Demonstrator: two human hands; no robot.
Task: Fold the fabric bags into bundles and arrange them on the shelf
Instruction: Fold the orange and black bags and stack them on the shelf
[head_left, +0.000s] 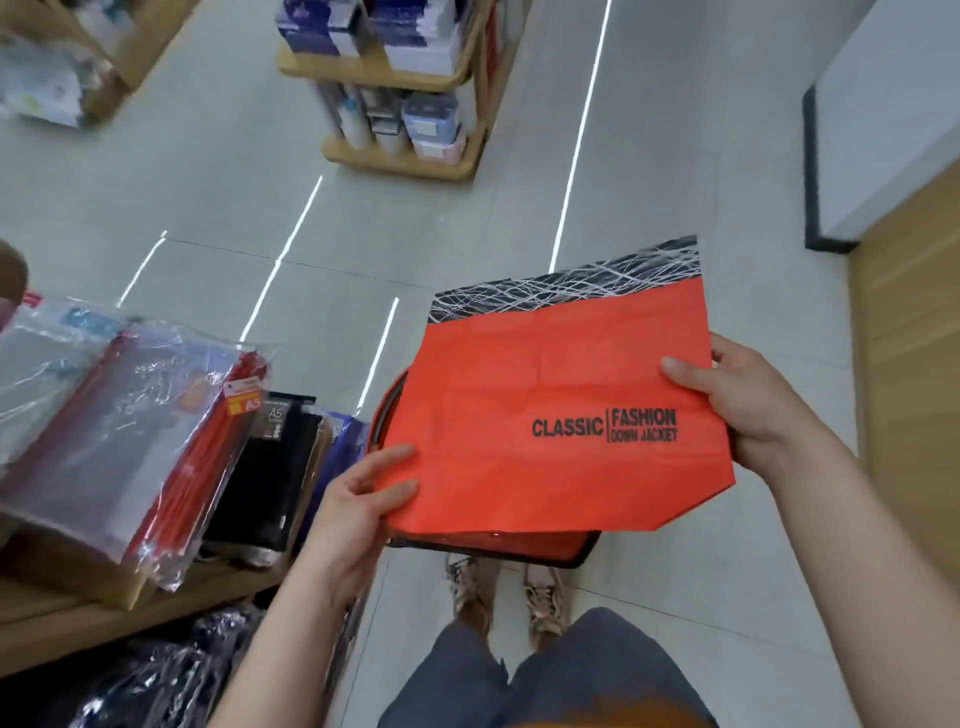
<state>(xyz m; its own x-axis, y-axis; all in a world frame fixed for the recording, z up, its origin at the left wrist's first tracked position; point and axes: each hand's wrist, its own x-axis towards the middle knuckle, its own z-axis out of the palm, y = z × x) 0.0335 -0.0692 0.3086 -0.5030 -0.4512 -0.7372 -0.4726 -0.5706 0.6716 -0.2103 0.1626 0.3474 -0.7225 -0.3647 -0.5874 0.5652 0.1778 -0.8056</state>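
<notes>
Red fabric bag (545, 415): is being held flat and spread out in the air in front of the person, over a basket. A black band with white scribbled lines is being shown along its far edge, and "CLASSIC | FASHION DOWN JACKET" is printed in black near its right side.
Left hand (358, 509): the bag's near left edge is being pinched, with two fingertips laid on the top face and the rest of the hand below it.
Right hand (753, 405): the bag's right edge is being gripped, with the thumb pressed on the top face and the fingers curled beneath.
Red basket (519, 548): is being largely covered by the bag; only its dark rim and a handle at the left are being shown.
Shelf (78, 618): a wooden shelf at the left is being used for clear plastic-wrapped packs (104, 415), red folders (208, 457) and black A5 notebooks (270, 467), which are leaning side by side.
Floor (208, 218): pale tiles are being crossed by bright reflected lines.
Display stand (405, 78): is standing well apart at the far side, stocked with boxed goods.
Shoes (498, 592): are being seen just below the basket.
</notes>
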